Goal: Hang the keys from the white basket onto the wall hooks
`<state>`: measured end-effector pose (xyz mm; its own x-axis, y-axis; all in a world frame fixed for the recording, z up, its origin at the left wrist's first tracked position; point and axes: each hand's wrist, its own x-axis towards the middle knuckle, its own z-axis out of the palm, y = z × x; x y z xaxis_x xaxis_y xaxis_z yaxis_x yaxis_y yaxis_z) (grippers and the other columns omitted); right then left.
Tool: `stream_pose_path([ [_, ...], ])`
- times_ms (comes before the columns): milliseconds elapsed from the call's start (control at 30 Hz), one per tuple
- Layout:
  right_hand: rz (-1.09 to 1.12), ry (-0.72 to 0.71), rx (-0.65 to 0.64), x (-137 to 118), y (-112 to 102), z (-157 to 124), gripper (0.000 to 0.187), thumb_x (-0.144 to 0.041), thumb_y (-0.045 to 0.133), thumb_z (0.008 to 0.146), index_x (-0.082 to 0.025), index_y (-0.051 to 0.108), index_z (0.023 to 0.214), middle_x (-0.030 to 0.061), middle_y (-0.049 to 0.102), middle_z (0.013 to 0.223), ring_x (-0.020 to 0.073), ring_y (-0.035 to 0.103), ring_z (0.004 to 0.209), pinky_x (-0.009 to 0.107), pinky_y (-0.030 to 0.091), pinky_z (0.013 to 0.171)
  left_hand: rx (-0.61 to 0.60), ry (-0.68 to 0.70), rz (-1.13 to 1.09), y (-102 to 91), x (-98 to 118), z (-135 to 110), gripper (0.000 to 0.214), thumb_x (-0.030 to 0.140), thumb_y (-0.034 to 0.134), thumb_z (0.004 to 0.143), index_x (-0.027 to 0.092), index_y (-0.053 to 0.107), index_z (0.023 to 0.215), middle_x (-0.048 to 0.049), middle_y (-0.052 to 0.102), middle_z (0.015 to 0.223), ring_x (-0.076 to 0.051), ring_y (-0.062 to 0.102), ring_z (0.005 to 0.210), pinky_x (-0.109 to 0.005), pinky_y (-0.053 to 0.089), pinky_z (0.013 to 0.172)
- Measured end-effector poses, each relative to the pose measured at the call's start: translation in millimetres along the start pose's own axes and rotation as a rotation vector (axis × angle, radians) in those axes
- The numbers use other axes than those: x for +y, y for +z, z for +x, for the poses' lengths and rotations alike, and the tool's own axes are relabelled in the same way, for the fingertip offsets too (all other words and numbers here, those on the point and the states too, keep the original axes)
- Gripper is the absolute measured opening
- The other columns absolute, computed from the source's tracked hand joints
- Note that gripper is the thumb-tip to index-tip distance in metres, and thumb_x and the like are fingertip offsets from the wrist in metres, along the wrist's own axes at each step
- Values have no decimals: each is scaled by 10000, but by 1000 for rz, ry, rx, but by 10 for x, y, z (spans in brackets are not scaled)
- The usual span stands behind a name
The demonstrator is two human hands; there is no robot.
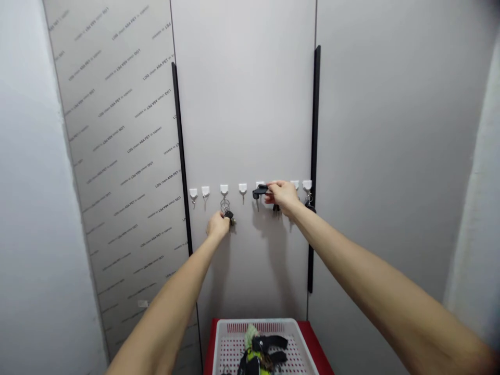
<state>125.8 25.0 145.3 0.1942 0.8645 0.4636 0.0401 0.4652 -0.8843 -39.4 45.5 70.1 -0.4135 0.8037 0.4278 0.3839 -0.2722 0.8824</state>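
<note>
My left hand (219, 225) is closed at a bunch of keys (229, 214) whose rings hang from a white wall hook (224, 189). Dark and brass-coloured parts of the bunch show past my fingertips. Higher and to the right, my right hand (282, 197) pinches a black key fob (260, 191) in front of another hook, which it partly covers. Just below that hand more dark keys (276, 208) hang, half hidden by it. At the right end of the row, a keyring with a black piece (310, 204) hangs on the last hook (307, 185).
Hooks at the left (193, 193) and middle (242, 188) carry no keys. Long black handles (182, 156) (314, 156) run down the panel's sides. Below, a white plastic basket (308, 354) with black straps and keys rests on a red surface (316, 344).
</note>
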Motion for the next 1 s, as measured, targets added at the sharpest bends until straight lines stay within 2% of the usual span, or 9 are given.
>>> stream_pose_path([
  [133,20,-134,-80,-212,-15,39,120,-77,351,664,-117,454,712,-39,433,467,38,440,354,205,433,418,-2,28,-114,-140,187,179,89,100,457,516,158,473,450,8,474,436,-112,465,481,-202,327,487],
  [267,-205,-88,-370,-58,-57,-144,116,-88,372,642,-114,472,695,-32,450,465,48,452,357,182,400,393,86,56,-198,-310,460,381,119,79,429,527,168,505,551,29,486,480,-75,435,431,-173,319,451],
  [367,-448,14,-647,409,-141,-513,137,-104,380,615,-116,500,680,-22,472,455,57,458,355,153,352,353,70,99,-178,-343,606,457,153,21,459,487,165,506,508,39,460,435,-77,437,443,-167,313,453],
  [433,-560,115,-817,831,-231,-840,173,-87,360,591,-120,512,666,-27,460,434,54,442,339,136,309,322,-64,41,-156,-343,668,481,198,-48,461,444,149,483,431,41,413,365,-85,433,428,-172,301,446],
  [533,-652,316,-957,1465,-411,-1337,198,-75,345,559,-125,523,629,-41,417,399,49,421,326,131,301,318,-208,-75,-203,-348,736,484,205,-69,461,434,135,458,409,39,391,336,-88,427,389,-185,292,427],
  [667,-630,543,-918,1997,-649,-1714,258,-68,325,538,-146,533,670,-53,394,421,42,390,314,147,322,330,-240,-72,-341,-342,807,419,102,45,450,505,143,442,477,32,431,404,-67,415,360,-179,296,391],
  [733,-643,524,-919,2062,-723,-1715,263,-59,330,522,-141,544,649,-50,405,428,43,391,346,149,329,361,-258,-58,-402,-320,840,382,81,75,434,517,145,426,478,35,426,415,-57,406,356,-172,301,381],
  [867,-725,257,-917,1898,-734,-1474,232,-71,349,537,-114,564,613,-25,463,451,52,419,427,145,320,417,-172,65,-366,-285,931,389,93,49,447,483,141,438,496,36,421,395,-56,386,347,-176,309,384],
  [1000,-695,138,-825,1589,-608,-1139,238,-159,354,614,-93,561,711,10,517,511,69,443,457,164,335,435,-19,102,-379,-279,997,463,134,38,435,490,144,458,569,40,427,404,-57,394,358,-169,314,385],
])
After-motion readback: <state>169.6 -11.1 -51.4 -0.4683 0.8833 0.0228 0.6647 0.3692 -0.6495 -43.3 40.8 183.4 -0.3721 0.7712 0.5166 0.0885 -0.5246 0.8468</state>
